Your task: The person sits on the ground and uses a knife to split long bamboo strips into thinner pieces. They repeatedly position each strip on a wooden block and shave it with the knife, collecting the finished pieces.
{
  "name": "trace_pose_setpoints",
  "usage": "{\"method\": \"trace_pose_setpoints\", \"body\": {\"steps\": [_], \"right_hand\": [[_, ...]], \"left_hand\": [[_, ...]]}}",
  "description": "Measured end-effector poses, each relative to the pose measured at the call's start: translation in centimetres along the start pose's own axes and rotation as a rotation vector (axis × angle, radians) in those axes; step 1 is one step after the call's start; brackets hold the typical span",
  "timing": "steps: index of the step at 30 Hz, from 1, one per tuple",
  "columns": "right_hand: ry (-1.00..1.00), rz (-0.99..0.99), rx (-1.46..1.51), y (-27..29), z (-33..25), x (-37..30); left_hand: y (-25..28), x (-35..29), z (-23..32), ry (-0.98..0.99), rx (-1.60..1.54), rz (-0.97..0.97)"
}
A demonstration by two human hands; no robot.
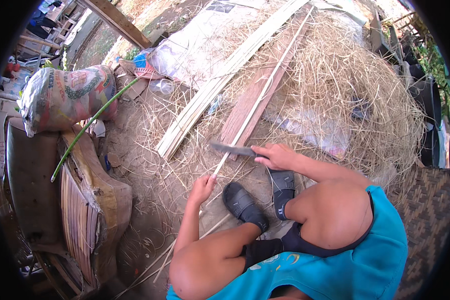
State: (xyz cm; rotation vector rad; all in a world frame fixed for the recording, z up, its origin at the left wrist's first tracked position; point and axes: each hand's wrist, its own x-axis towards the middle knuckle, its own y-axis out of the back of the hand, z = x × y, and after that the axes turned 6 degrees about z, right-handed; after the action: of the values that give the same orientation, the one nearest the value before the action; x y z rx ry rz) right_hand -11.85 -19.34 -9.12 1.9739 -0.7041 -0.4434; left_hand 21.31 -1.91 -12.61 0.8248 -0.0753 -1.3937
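Observation:
My left hand (202,189) is closed, pinching a long, thin, pale bamboo strip (266,88). From there the strip runs up and away along a reddish-brown wooden plank (241,106). In my right hand (279,156) is a knife (231,148), gripped by its handle. Its dark blade points left and crosses the strip near the plank's close end. Whether the edge cuts into the strip, I cannot tell. Left of the plank lies a bundle of wider pale bamboo strips (212,95).
Curly shavings (355,75) heap up on the right. A stuffed sack (70,95) and a worn wooden chair (92,200) stand left, with a green stalk (95,120) across them. My sandalled feet (245,205) are close below the knife. Woven matting (430,225) lies right.

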Motion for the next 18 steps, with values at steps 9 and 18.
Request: {"method": "trace_pose_setpoints", "body": {"steps": [9,18], "right_hand": [[-0.469,0.258,0.007,5.9,8.8,3.7],[-0.714,0.195,0.049,7.6,12.2,1.0]], "left_hand": [[1.7,-0.7,-2.5,0.014,0.019,0.013],[2.8,-4.2,-5.2,0.009,0.174,0.1]]}}
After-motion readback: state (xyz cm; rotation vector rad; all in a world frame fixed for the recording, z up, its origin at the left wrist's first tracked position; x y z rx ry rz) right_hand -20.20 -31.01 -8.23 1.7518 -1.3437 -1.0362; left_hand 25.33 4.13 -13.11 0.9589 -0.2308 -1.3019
